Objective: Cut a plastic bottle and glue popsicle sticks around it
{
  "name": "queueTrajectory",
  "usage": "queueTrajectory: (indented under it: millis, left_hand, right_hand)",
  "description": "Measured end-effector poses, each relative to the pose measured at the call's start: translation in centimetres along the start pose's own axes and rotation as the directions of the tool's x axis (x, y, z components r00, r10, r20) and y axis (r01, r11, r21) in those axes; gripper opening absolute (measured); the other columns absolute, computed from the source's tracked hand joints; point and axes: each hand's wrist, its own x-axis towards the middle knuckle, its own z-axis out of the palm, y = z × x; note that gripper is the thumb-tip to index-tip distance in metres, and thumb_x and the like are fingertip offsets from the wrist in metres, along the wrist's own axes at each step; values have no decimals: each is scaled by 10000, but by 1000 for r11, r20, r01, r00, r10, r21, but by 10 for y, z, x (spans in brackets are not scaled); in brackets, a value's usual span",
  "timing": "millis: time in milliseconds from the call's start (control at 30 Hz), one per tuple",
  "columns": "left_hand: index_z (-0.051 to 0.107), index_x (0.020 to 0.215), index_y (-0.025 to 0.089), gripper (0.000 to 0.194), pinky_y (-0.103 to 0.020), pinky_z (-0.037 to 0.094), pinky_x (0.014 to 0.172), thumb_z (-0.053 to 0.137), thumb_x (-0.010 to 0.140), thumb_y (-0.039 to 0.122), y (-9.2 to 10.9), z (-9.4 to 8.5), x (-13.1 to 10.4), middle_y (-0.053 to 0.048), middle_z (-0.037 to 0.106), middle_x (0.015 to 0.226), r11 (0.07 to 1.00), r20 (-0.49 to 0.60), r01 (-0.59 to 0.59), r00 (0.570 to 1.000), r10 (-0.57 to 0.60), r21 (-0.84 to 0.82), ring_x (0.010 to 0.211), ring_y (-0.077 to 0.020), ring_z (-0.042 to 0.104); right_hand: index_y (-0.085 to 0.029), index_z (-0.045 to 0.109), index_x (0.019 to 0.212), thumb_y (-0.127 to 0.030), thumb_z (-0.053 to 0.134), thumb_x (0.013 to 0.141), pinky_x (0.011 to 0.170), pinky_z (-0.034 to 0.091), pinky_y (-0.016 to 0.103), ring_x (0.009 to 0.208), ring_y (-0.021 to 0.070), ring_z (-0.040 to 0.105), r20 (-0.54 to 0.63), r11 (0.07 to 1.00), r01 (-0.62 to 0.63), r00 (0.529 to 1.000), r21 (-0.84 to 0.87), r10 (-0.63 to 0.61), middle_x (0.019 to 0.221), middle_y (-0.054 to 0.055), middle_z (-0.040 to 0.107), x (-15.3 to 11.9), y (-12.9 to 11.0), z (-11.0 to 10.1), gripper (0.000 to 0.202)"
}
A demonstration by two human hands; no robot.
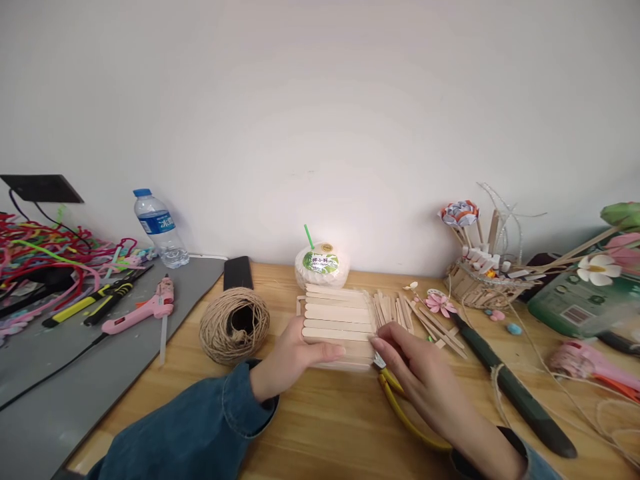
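A panel of pale craft sticks [337,313], laid side by side, is held up over the table in front of me. My left hand [300,350] grips its left lower edge, the thumb lying across the front. At the right edge, my right hand [407,353] pinches the stick ends between thumb and fingers. Beneath the right hand lie yellow-handled pliers or scissors [395,393], partly hidden. A ball of jute twine [235,325] sits left of the panel. Behind it stands a white wrapped coconut [323,267] with a green straw.
Loose sticks [393,310] and a dark green-handled tool [515,387] lie to the right, near a stick basket [480,287] and a green container [575,300]. Leftward are a pink glue gun [143,310], a water bottle [160,227], a phone [238,273] and coloured pipe cleaners [60,267].
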Motion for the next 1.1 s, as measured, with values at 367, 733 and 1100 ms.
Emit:
queueTrajectory:
  millis: [367, 733, 1100]
  left_hand:
    - [599, 1195, 250, 375, -334, 357, 1039, 570, 823, 224, -11, 8, -5, -45, 610, 1238, 889, 171, -273, 959, 224, 369, 1147, -233, 546]
    - [560, 1239, 227, 393, -346, 312, 1084, 535, 847, 246, -27, 13, -9, -52, 583, 1271, 864, 173, -279, 959, 225, 419, 1208, -227, 497]
    - [641, 1137, 237, 331, -333, 362, 1041, 592, 811, 261, -31, 11, -3, -49, 643, 1187, 897, 100, -266, 964, 246, 353, 1145, -234, 550]
  right_hand:
    - [-223, 399, 740, -188, 301, 922, 453, 285, 246, 426, 138, 511, 37, 880, 214, 975, -424, -220, 529, -23, 541, -4, 16, 15, 210]
    - [-233, 336, 685, -122, 317, 872, 437, 268, 214, 403, 103, 414, -89, 851, 253, 941, -461, -327, 499, -44, 469, -5, 15, 14, 219]
    - [-198, 452, 964, -371, 336, 930, 433, 376, 222, 442, 128, 481, -300, 977, 145, 936, -154, -186, 556, -43, 496, -6, 10, -4, 212]
